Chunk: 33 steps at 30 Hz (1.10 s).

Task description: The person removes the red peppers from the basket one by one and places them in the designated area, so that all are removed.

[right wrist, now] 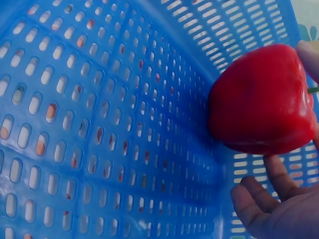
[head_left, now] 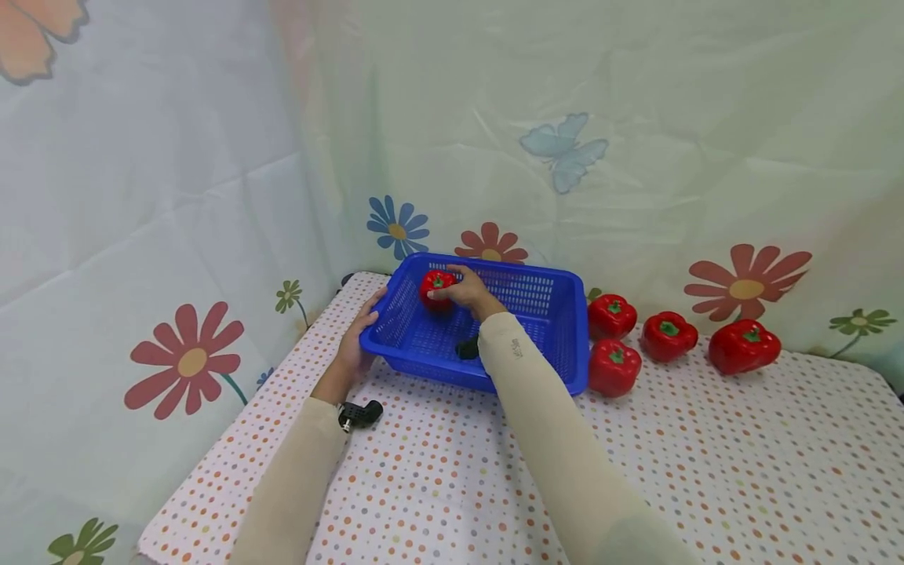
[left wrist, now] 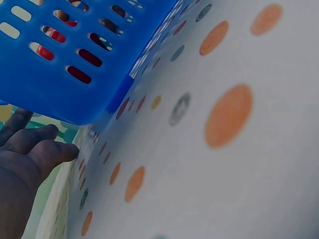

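Observation:
In the head view, my right hand (head_left: 468, 292) reaches into the blue plastic basket (head_left: 480, 380) and holds a red bell pepper (head_left: 434, 282) near its left end. The right wrist view shows the pepper (right wrist: 261, 102) between digits at the top right and below, over the slotted basket floor (right wrist: 99, 129). Two fingers of that hand hang loosely below it. My left hand (head_left: 356, 337) lies along the basket's left side, fingertips at the rim. From the left wrist, its bent fingers (left wrist: 42, 144) show beside the outer corner of the basket (left wrist: 55, 94).
To the basket's right stand more red bell peppers, two close against its wall (head_left: 612, 316) (head_left: 614, 367) and two farther right (head_left: 668, 336) (head_left: 744, 347). A dotted cloth (head_left: 452, 486) covers the table. Flower-printed curtains (head_left: 452, 157) hang behind and at left.

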### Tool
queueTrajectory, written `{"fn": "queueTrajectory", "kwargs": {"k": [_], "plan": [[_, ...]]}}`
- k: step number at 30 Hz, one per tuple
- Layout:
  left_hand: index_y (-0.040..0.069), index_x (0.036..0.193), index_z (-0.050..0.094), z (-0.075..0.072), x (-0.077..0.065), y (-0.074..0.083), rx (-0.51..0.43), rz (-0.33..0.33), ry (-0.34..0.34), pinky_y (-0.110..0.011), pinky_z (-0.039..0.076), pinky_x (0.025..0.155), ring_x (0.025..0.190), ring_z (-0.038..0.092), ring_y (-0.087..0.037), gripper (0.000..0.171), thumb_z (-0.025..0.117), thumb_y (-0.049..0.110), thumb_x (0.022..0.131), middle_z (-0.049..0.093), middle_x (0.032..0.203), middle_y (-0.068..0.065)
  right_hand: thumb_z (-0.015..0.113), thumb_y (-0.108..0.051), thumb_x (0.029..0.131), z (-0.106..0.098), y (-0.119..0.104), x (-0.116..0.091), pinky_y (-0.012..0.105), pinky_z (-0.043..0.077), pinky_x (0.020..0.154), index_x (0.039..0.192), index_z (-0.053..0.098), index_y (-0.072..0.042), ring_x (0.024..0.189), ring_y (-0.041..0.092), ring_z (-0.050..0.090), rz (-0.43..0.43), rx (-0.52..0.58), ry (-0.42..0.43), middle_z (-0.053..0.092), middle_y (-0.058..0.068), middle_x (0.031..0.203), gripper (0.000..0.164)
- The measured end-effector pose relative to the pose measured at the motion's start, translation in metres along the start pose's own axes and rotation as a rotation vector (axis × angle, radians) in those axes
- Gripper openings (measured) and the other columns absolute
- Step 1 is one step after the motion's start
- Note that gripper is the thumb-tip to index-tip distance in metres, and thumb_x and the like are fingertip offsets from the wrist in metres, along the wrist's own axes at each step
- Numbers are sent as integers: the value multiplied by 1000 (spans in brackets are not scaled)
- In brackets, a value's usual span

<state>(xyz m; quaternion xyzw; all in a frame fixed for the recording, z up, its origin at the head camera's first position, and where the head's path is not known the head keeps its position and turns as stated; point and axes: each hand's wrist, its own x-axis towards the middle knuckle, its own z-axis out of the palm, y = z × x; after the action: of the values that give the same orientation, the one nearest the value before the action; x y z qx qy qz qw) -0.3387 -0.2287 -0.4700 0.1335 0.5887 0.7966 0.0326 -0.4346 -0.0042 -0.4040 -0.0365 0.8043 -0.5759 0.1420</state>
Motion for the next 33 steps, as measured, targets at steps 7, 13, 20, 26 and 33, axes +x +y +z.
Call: {"fn": "queueTrajectory", "kwargs": {"k": [7, 13, 20, 26, 33], "plan": [[27, 156, 23, -3, -2, 1, 4, 5, 3, -55, 21, 118, 149, 22, -35, 54, 28, 23, 103, 18, 165, -2, 78, -19, 84, 3, 1, 1, 58, 29, 116, 152, 36, -21, 143, 40, 34, 21, -17, 7, 34, 16, 157, 80], [27, 157, 22, -6, -4, 1, 19, -1, -3, -58, 19, 118, 149, 21, -35, 54, 29, 25, 103, 16, 165, -2, 78, -18, 83, 7, 4, 5, 58, 31, 115, 151, 38, -21, 141, 40, 37, 21, -48, 24, 37, 16, 155, 78], [27, 156, 24, -4, -4, 3, 24, 5, 5, -57, 19, 118, 149, 24, -34, 55, 30, 26, 102, 19, 164, -2, 77, -18, 85, 6, 4, 4, 56, 33, 114, 149, 40, -17, 138, 40, 40, -3, -71, 36, 40, 18, 152, 74], [28, 156, 24, -2, -3, 4, 24, 3, 6, -57, 20, 118, 149, 24, -35, 55, 29, 25, 102, 19, 164, -2, 76, -19, 86, 2, 5, 2, 55, 36, 113, 148, 38, -15, 136, 40, 42, -13, -71, 15, 41, 19, 151, 73], [26, 157, 20, -1, -2, 2, 30, -2, 6, -57, 22, 117, 149, 24, -36, 55, 29, 25, 103, 18, 165, -2, 76, -19, 86, -3, 5, -3, 54, 38, 112, 147, 39, -14, 135, 40, 43, -16, -58, 8, 41, 19, 150, 71]]}}
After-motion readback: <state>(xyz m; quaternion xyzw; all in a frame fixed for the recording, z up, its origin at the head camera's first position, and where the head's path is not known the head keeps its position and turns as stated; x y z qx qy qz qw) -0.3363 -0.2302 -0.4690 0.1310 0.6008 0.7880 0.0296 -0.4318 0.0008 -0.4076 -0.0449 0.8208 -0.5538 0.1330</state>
